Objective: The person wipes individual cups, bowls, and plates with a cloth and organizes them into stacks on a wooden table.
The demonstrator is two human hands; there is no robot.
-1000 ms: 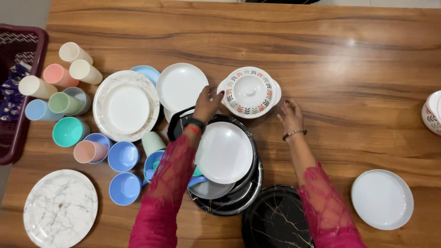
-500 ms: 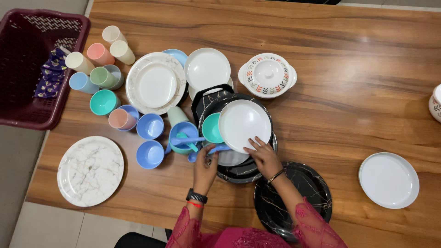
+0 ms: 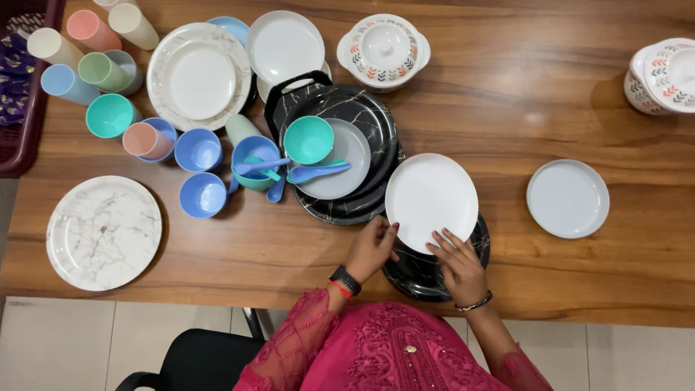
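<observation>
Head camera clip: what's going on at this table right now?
A person in a pink lace top holds a white plate with both hands, left hand and right hand at its near edge, over a black marbled plate. Beside it sits a stack of black plates bearing a teal bowl and blue spoons.

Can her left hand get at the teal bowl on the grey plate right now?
Probably yes. The left hand is at the white plate's edge, and the teal bowl sits open on the grey plate, with only blue spoons lying in between.
</observation>
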